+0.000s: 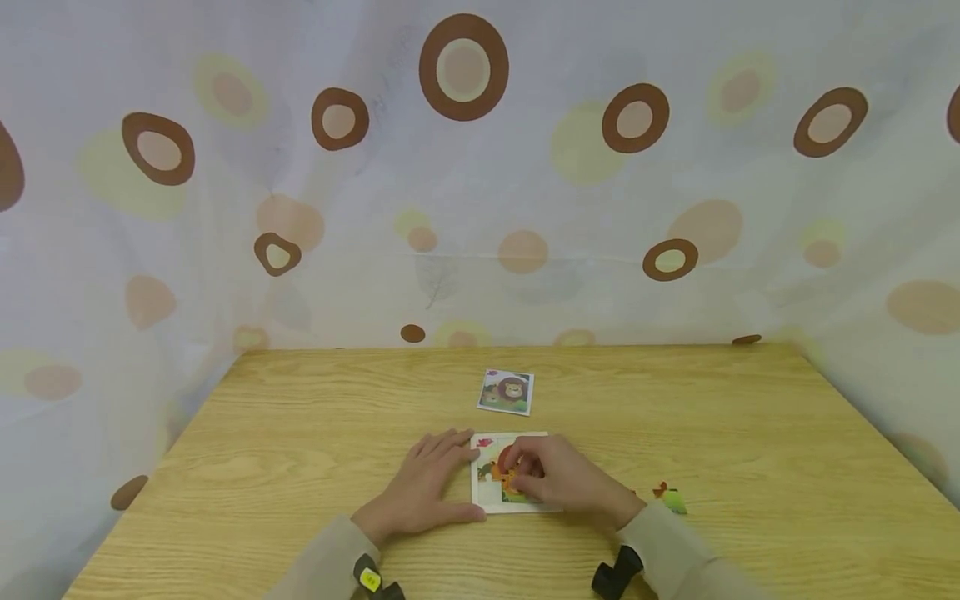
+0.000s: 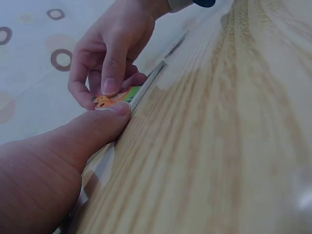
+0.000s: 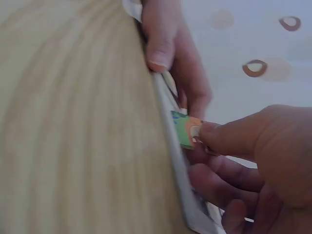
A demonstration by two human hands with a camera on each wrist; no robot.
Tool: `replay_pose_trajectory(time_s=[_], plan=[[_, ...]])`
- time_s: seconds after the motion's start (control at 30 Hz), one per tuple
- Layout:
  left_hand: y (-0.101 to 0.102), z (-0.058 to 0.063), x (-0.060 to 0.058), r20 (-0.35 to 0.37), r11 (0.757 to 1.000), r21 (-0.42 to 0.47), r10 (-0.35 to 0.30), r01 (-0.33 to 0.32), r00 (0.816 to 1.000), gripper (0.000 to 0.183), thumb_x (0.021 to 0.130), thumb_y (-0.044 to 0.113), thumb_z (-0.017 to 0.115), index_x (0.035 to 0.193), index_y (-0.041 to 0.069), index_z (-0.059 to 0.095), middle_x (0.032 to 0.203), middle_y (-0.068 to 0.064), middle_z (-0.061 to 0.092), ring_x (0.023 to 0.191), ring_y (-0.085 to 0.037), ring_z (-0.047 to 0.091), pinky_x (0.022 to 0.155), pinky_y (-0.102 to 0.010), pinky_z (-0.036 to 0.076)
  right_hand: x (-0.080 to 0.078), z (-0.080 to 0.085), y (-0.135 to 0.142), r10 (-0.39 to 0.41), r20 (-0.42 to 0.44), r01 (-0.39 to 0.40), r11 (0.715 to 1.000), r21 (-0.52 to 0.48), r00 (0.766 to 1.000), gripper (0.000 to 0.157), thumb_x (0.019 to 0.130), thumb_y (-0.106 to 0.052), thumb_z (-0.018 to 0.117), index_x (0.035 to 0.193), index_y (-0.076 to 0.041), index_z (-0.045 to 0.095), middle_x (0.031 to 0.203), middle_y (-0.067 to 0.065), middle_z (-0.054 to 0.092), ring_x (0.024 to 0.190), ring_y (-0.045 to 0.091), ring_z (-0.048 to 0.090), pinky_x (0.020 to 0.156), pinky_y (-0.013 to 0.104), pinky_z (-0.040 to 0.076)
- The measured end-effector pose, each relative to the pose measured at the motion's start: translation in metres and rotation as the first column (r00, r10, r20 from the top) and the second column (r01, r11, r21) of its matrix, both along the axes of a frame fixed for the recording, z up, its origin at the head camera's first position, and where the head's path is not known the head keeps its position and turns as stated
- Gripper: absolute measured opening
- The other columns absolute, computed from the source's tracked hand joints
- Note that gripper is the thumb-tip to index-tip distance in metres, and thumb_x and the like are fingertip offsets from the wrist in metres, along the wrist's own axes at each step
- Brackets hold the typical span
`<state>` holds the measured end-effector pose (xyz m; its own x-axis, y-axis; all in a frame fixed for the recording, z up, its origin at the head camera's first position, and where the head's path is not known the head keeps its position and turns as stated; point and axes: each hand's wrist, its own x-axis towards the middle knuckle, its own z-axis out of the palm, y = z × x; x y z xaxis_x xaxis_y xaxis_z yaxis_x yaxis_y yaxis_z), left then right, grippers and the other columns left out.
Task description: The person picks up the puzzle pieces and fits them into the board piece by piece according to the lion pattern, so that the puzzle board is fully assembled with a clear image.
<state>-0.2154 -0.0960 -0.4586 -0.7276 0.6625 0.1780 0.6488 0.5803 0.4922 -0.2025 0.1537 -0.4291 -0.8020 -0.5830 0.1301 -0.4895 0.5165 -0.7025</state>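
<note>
A white-bordered jigsaw puzzle board (image 1: 487, 502) lies flat on the wooden table, partly filled with coloured pieces. My left hand (image 1: 426, 487) rests at its left side with the fingers extended; the thumb touches the board's near edge. Over the board's right part, my right hand (image 1: 564, 477) pinches a green and orange puzzle piece (image 3: 182, 129) between thumb and fingers. In the right wrist view this piece stands tilted above the board. The right hand covers much of the puzzle's right side in the head view.
Beyond the board lies a small picture card (image 1: 507, 393) with a lion on it. Loose puzzle pieces (image 1: 673, 500) lie on the table to the right, partly behind the right forearm. A patterned curtain (image 1: 465, 292) hangs along the table's back and sides.
</note>
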Motion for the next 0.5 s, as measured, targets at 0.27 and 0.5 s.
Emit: replay_pose_trajectory(time_s=[0.27, 0.5], plan=[[0.001, -0.004, -0.002, -0.031, 1.000, -0.013, 0.000, -0.001, 1.000, 0.074, 0.081, 0.061, 0.064, 0.137, 0.016, 0.051, 0.154, -0.006, 0.035, 0.144, -0.032, 0.027, 0.116, -0.060, 0.015, 0.004, -0.002, -0.016, -0.022, -0.150, 0.031, 0.998, 0.061, 0.988, 0.009, 0.088, -0.013, 0.070, 0.093, -0.011, 0.064, 0.065, -0.010, 0.053, 0.054, -0.005, 0.041, 0.050, 0.015, 0.039], [0.000, -0.003, -0.002, -0.029, 1.000, -0.003, 0.002, -0.002, 1.000, 0.074, 0.081, 0.061, 0.065, 0.138, 0.016, 0.051, 0.154, -0.006, 0.035, 0.144, -0.032, 0.027, 0.116, -0.059, 0.016, 0.004, -0.001, -0.027, -0.013, -0.161, 0.028, 0.996, 0.089, 0.987, 0.011, 0.087, -0.013, 0.071, 0.095, -0.009, 0.064, 0.064, -0.010, 0.052, 0.055, -0.005, 0.040, 0.051, 0.014, 0.039]])
